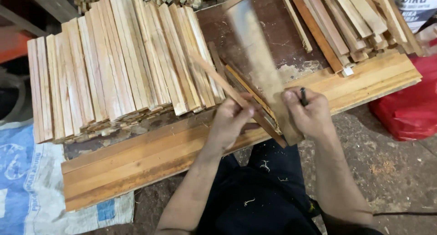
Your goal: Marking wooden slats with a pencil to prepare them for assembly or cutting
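My left hand (233, 119) grips a thin wooden strip (214, 75) that slants up to the left, along with other narrow strips (246, 87) fanned beside it. My right hand (309, 112) holds a wide flat wooden slat (255, 53), blurred, which reaches away from me over a dark board (273, 30). A dark pen or pencil (303, 96) is tucked between the fingers of my right hand. Both hands hover over the front edge of a low stack of long planks (136, 162).
A big pile of pale wooden slats (109, 66) lies at the left. Another pile of longer strips (350, 21) sits at the upper right. A red plastic bag (409, 107) is at the right, a blue-and-white woven sack (27, 180) on the floor at the left.
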